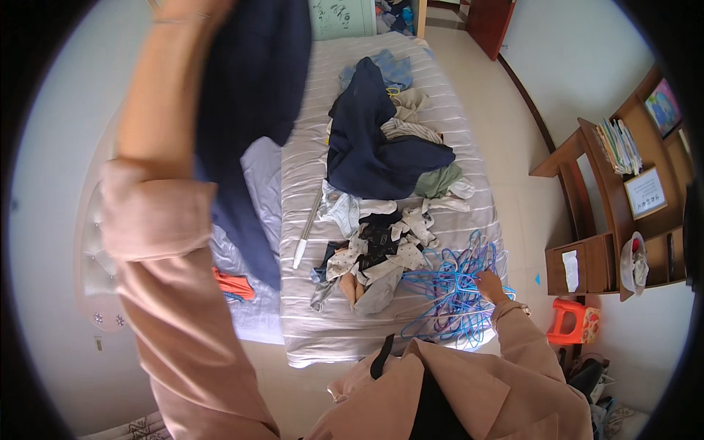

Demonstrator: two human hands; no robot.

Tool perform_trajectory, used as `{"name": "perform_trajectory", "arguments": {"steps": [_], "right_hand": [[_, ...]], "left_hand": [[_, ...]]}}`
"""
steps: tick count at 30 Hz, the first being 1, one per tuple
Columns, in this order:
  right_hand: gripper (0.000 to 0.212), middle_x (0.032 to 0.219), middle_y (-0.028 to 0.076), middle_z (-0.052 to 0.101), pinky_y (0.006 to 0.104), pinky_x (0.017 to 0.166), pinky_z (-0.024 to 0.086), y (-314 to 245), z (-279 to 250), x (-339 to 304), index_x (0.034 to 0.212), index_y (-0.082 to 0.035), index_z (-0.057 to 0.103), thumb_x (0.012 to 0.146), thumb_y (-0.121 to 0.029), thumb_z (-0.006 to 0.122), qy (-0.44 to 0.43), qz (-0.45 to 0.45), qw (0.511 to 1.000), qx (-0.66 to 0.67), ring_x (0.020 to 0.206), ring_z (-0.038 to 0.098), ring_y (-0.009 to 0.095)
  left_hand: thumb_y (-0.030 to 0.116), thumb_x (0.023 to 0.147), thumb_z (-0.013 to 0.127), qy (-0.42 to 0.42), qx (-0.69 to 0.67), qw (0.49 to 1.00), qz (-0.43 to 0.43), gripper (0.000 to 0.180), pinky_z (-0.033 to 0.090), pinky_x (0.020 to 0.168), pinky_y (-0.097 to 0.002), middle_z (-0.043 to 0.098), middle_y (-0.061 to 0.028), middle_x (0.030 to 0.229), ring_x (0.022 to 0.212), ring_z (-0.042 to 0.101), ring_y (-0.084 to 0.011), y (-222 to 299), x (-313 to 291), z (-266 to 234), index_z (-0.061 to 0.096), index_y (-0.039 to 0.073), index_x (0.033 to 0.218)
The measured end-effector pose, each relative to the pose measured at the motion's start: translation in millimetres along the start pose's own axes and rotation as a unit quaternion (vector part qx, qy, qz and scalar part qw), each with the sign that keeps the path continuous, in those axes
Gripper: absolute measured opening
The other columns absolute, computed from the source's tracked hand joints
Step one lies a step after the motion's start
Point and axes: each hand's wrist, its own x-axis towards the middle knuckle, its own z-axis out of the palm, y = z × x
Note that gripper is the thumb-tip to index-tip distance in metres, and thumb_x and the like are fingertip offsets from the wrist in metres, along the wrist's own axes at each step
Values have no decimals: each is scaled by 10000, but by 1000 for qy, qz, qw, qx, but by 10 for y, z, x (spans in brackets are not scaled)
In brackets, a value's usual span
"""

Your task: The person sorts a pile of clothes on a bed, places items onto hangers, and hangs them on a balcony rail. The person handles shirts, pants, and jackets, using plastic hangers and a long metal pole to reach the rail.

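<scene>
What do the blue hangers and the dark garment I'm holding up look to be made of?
The hangers under the right hand look like thin wire coated in glossy blue plastic: slim, evenly bright loops. The dark navy garment raised by the left hand looks like matte woven cloth, hanging in soft folds; the fibre is unclear.

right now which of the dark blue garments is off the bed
The one hanging from the raised left hand: that dark blue garment is held up in the air, while the other navy garment lies spread on the bed in the clothes pile.
</scene>
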Motion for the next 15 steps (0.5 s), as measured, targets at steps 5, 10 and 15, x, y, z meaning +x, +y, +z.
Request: {"name": "perform_trajectory", "arguments": {"steps": [5, 10, 15], "right_hand": [[369, 986, 188, 514, 441, 747, 441, 146, 22, 58, 1085, -134, 508, 725, -178, 579, 43, 18, 998, 50, 892, 532, 366], [619, 1094, 254, 422, 441, 860, 383, 62, -140, 81, 1264, -69, 329, 684, -65, 542, 147, -36, 980, 127, 1007, 448, 406], [611, 1151, 258, 389, 435, 928, 321, -42, 190, 225, 1267, -6, 309, 680, 27, 474, 214, -2, 977, -5, 1073, 380, 414]], "left_hand": [[90, 703, 625, -363, 128, 923, 14, 625, 439, 777, -354, 539, -132, 1007, 907, 525, -263, -1332, -976, 221, 353, 68, 1265], [188, 661, 689, -298, 402, 842, -204, 734, 421, 806, -419, 509, -165, 1062, 987, 487, -365, -1925, -2497, -488, 314, 157, 1292], [403, 682, 669, -241, 466, 658, -540, 705, 396, 866, -428, 480, -222, 1144, 1081, 453, -355, -2768, -4881, -2021, 379, 45, 1216]]}}
